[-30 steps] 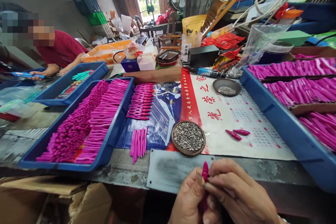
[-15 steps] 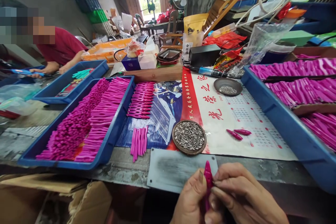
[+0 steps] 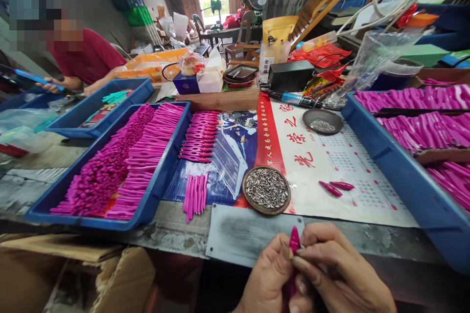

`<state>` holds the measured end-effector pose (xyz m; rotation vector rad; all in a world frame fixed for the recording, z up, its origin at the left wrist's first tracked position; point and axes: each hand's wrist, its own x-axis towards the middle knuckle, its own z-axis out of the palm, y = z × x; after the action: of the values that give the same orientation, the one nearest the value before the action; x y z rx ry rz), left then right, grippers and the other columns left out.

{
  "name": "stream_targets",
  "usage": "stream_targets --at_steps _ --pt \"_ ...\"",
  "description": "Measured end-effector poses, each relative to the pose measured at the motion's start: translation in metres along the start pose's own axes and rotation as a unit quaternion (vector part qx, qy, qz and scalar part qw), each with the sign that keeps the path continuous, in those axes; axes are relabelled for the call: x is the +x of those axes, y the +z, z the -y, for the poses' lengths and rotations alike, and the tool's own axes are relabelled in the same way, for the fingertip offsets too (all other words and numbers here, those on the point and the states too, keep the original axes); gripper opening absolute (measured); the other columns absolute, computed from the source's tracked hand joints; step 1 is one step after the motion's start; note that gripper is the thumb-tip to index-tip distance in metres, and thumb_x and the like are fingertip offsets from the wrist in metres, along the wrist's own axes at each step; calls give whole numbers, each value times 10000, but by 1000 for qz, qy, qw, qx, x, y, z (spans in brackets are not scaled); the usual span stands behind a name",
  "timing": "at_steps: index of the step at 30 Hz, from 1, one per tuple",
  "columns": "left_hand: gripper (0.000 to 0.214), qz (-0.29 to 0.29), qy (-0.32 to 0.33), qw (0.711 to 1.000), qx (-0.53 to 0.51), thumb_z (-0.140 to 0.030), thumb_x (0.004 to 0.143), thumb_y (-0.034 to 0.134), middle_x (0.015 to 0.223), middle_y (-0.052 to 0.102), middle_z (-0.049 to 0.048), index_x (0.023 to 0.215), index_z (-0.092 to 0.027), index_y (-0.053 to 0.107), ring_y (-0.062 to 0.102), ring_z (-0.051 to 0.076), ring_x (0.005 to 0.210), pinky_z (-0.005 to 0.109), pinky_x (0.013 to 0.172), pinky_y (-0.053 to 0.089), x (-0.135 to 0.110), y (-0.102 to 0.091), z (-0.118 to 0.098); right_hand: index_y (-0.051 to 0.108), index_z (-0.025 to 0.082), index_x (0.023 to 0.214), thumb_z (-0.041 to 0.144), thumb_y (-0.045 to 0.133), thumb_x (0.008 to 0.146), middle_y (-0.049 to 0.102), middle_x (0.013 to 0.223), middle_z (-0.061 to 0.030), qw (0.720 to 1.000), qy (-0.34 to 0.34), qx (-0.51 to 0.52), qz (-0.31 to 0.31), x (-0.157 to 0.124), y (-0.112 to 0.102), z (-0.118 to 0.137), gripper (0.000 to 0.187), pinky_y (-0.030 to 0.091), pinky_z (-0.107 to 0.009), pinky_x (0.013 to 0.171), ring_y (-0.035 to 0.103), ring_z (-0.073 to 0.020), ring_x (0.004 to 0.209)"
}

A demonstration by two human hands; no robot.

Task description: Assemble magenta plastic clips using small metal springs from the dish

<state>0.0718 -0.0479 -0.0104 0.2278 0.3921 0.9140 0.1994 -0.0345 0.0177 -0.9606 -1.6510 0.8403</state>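
Note:
Upright in my left hand (image 3: 270,274) is a glossy magenta plastic handle piece (image 3: 294,239) with a pointed tip, gripped between thumb and fingers. My right hand (image 3: 341,269) pinches its thumb and fingertips together against the side of that piece; whatever lies between them is too small or hidden to make out. Just beyond my hands, a round dish of small metal pins (image 3: 266,190) stands by a grey metal plate (image 3: 242,234). Two glossy magenta pieces (image 3: 336,187) lie on the calendar sheet (image 3: 316,195) to the right.
Blue trays full of magenta pieces stand at left (image 3: 134,222) and right (image 3: 414,190). Between them lie a row of glossy pieces (image 3: 198,137), a small bunch of slim ones (image 3: 196,195) and a dark dish (image 3: 323,122). A co-worker (image 3: 88,58) sits at far left.
Both hands remain at the magenta piece, with my fingers slightly shifted and covering more of its middle. The view has turned a little. The co-worker's hand with a blue tool has moved slightly.

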Motion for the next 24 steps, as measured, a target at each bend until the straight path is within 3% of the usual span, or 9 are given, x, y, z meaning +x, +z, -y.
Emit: stream_targets --at_steps 4,7,10,12,16,19,20,22,24 --pt "313 32 3 999 13 -484 853 654 563 503 -75 855 -213 498 346 19 318 120 335 325 -2 -5 0 592 247 792 235 702 868 616 856 -2 983 142 114 31 9 -3 5 134 564 -182 671 634 -143 759" --pt "231 63 11 998 12 -415 887 632 564 509 -71 911 -211 525 361 28 323 131 347 350 -1 -11 4 602 258 926 378 727 850 626 905 -10 934 276 207 93 15 -8 4 189 558 -225 694 619 -162 807" --pt "244 75 4 997 -3 -409 891 628 568 507 -81 1047 -243 540 339 31 316 138 347 340 1 -15 7 608 215 901 469 721 840 592 850 -11 894 328 254 169 20 -11 0 285 519 -241 698 580 -159 789" --pt "258 58 -6 998 -17 -426 898 611 579 497 -85 1085 -261 542 309 29 318 142 348 322 1 -14 7 580 200 862 482 704 852 573 803 -2 886 331 260 193 24 -11 -3 308 487 -238 663 554 -145 739" --pt "238 37 -13 998 -48 -458 887 613 581 470 -83 915 -224 576 264 23 320 156 356 298 -3 -9 0 553 196 858 496 502 976 544 732 9 917 274 161 240 41 -11 -7 326 432 -242 590 505 -132 644" --pt "283 28 -15 998 -54 -475 864 639 568 467 -79 878 -195 604 262 22 313 163 355 292 -6 -8 -4 562 194 912 362 421 1024 589 825 -23 956 149 -72 244 63 -11 -13 246 451 -281 668 562 -172 750" --pt "283 26 -13 998 -57 -474 858 646 566 470 -78 882 -194 615 260 22 310 164 353 290 -7 -8 -5 565 189 949 292 447 1011 605 892 -42 948 104 -178 244 71 -10 -16 168 456 -300 702 581 -191 805" --pt "277 24 -11 998 -62 -471 845 662 567 478 -76 878 -198 631 254 23 308 164 348 284 -9 -8 -5 573 172 976 174 523 953 612 961 -76 901 36 -351 254 86 -6 -24 56 455 -330 714 599 -229 852" --pt "277 22 -10 997 -67 -474 831 677 565 481 -73 867 -201 647 247 23 308 163 341 277 -11 -8 -6 592 153 940 98 575 891 613 941 -96 859 10 -435 270 97 2 -34 76 440 -340 679 606 -257 831"
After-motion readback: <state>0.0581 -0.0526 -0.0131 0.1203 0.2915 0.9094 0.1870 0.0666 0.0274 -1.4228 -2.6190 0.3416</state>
